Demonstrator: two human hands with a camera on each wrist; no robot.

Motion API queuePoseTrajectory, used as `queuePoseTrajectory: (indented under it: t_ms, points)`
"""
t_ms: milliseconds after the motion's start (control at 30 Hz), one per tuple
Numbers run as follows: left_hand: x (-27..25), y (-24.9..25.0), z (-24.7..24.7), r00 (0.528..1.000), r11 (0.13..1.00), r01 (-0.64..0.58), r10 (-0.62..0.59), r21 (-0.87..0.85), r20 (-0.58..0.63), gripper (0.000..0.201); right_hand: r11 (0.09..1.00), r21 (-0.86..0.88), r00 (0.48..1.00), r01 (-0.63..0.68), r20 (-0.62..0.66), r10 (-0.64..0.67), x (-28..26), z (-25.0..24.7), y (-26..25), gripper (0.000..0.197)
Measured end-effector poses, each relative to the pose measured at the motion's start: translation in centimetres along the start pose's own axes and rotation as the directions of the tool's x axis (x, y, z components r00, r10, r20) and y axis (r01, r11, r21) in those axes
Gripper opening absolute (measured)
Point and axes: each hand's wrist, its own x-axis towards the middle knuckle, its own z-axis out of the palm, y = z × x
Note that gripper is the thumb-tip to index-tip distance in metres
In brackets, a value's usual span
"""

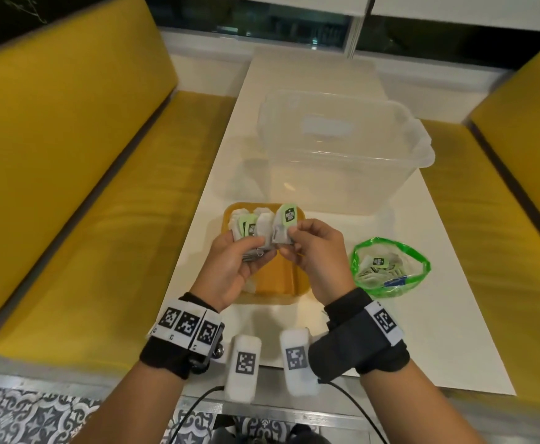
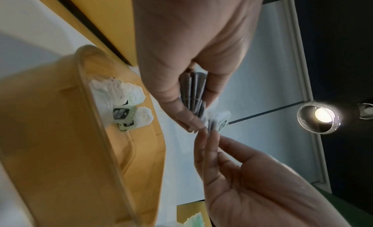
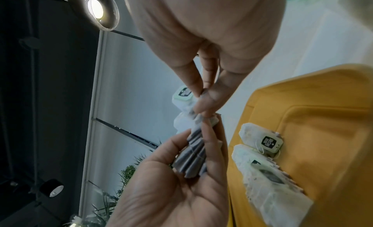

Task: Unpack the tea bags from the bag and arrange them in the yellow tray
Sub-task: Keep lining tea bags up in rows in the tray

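Note:
My left hand (image 1: 256, 248) grips a fanned stack of tea bags (image 1: 252, 225) above the yellow tray (image 1: 278, 280). My right hand (image 1: 289, 240) pinches a single tea bag with a green tag (image 1: 286, 219) at the stack's right edge, touching it. The left wrist view shows the stack (image 2: 192, 90) edge-on between thumb and fingers. In the right wrist view the pinched tea bag (image 3: 182, 97) sits just above the stack (image 3: 193, 157). A few tea bags (image 3: 260, 139) lie in the tray (image 3: 322, 119). The green plastic bag (image 1: 390, 267), open and holding several more tea bags, sits to the right.
A clear plastic tub (image 1: 342, 149) stands on the white table (image 1: 438, 331) behind the tray. Two white tagged blocks (image 1: 244, 363) lie at the table's near edge with cables. Yellow benches (image 1: 70, 171) flank the table on both sides.

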Motion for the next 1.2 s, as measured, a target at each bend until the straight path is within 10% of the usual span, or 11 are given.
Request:
queuePoseTrajectory:
  t_ms: [500, 833, 1200]
  points:
    - [0.4, -0.3, 0.4, 0.998, 0.997, -0.048, 0.046, 0.054, 0.04, 0.028, 0.888, -0.429, 0.986, 0.164, 0.069, -0.149, 1.7, 0.5, 1.5, 0.016]
    - [1.0, 0.4, -0.5, 0.997, 0.974, -0.032, 0.015, 0.226, 0.078, 0.024, 0.413, -0.733, 0.838, 0.54, 0.512, -0.188, 3.7, -0.3, -3.9, 0.025]
    - [0.8, 0.1, 0.2, 0.997, 0.987, -0.038, 0.027, 0.154, 0.069, 0.023, 0.404, -0.753, 0.849, 0.519, 0.509, -0.141, 4.3, -0.9, -5.3, 0.011]
